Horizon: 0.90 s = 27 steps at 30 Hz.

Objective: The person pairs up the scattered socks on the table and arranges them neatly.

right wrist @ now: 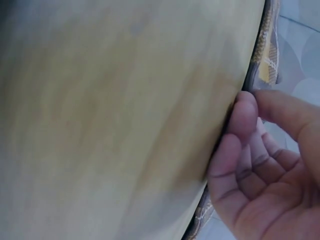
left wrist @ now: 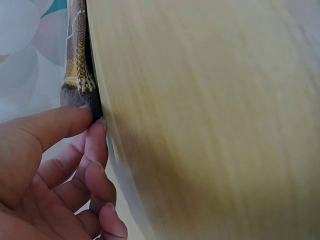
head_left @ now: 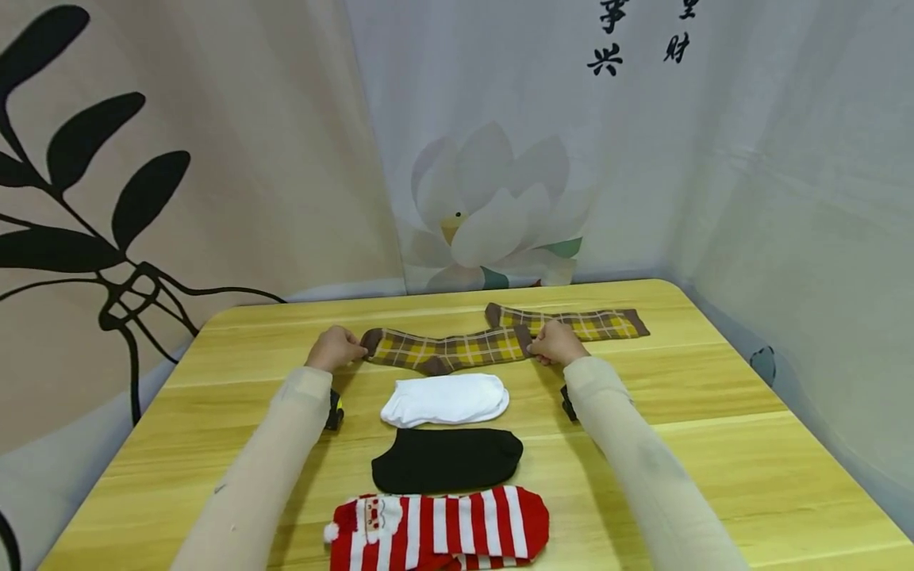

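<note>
A yellow and brown plaid sock (head_left: 457,350) lies stretched sideways across the table, its heel toward the near side. My left hand (head_left: 334,349) pinches its brown toe end (left wrist: 80,97) between thumb and forefinger. At the other end, my right hand (head_left: 557,344) pinches the brown cuff, also with thumb and forefinger (right wrist: 245,117). A second plaid sock (head_left: 600,323) lies just behind and to the right, partly hidden by the right hand. Both hands are low over the tabletop, and the sock lies between them.
Nearer on the wooden table (head_left: 714,460) lie white socks (head_left: 446,399), a black sock (head_left: 448,460) and red-and-white striped socks (head_left: 457,523) with a Santa face, one row below another. Printed curtains (head_left: 500,95) hang behind the table's far edge.
</note>
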### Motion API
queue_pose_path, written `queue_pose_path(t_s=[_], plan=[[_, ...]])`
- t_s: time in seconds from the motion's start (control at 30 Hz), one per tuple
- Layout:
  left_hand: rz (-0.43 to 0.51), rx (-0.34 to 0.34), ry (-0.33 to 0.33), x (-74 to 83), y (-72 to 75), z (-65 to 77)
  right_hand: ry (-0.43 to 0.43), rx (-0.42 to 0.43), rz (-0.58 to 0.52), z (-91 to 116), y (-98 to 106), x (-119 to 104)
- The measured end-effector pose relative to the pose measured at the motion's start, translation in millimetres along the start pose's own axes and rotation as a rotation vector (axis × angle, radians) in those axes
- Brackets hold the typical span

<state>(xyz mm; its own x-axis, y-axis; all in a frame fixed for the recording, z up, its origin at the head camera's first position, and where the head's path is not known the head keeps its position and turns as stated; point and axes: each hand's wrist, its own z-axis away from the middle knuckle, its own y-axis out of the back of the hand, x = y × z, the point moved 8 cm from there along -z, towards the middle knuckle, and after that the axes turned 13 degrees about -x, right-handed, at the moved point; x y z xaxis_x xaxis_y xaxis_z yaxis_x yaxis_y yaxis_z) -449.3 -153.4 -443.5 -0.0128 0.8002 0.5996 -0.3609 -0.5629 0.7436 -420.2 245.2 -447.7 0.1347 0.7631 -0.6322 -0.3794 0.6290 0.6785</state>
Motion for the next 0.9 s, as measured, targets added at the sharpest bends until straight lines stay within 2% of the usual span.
queue_pose_path(t_s=[0.3, 0.6, 0.73, 0.9], plan=[[-0.014, -0.011, 0.013, -3.4, -1.0, -3.6, -0.004, 0.01, 0.021, 1.6, 0.4, -2.1], [-0.067, -0.026, 0.011, 2.0, 1.3, 0.0, 0.03, 0.006, 0.006, 5.9, 2.2, -3.7], [-0.085, -0.043, 0.012, 3.6, 4.3, 4.3, 0.06, -0.028, -0.023, 9.3, 3.5, -1.1], [-0.136, -0.004, 0.006, 13.1, 10.7, 13.9, 0.126, -0.057, -0.046, 20.6, 12.3, 2.2]])
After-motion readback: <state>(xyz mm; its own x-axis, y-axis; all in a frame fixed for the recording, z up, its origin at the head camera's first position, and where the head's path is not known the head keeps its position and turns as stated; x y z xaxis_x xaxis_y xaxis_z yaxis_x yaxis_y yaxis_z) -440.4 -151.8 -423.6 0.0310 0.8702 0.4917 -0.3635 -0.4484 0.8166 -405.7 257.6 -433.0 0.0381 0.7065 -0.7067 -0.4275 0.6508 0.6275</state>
